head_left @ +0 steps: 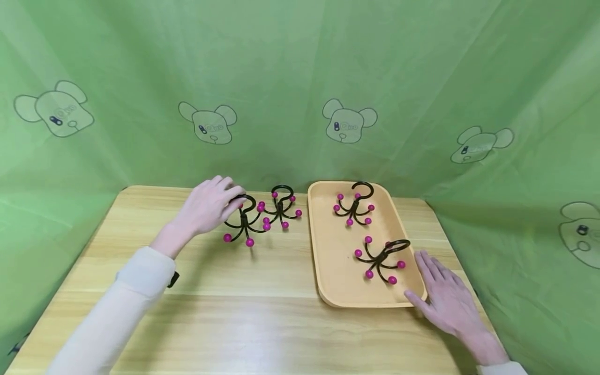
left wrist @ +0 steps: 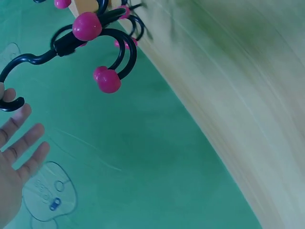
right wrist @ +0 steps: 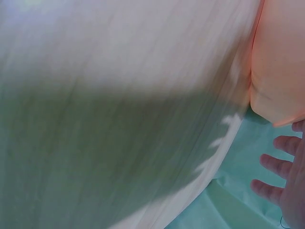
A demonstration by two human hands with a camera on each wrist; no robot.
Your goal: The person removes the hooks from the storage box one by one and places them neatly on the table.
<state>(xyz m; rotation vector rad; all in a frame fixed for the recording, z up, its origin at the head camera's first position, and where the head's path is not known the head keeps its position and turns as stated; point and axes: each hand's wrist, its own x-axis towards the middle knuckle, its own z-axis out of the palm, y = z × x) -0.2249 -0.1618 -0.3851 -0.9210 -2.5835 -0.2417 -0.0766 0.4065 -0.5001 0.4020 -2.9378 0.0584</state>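
Note:
My left hand (head_left: 206, 205) pinches the curved top of a black claw hanger hook (head_left: 244, 220) with pink ball tips, left of centre on the table. In the left wrist view the thumb and forefinger meet at the end of this hook (left wrist: 66, 44), while the other fingers (left wrist: 24, 143) spread apart. A second hanger hook (head_left: 280, 207) stands just right of it. My right hand (head_left: 447, 299) lies with straight fingers along the right edge of a tan tray (head_left: 333, 281), the thumb near its front corner. Inside the tray are a back hook (head_left: 354, 207) and a front, tilted hook (head_left: 382, 257).
A light wooden table (head_left: 262, 328) bears everything. Green cloth (head_left: 276, 67) with bear-head prints rises behind it and at both sides. The right wrist view shows mostly tabletop (right wrist: 119, 57) with a broad shadow.

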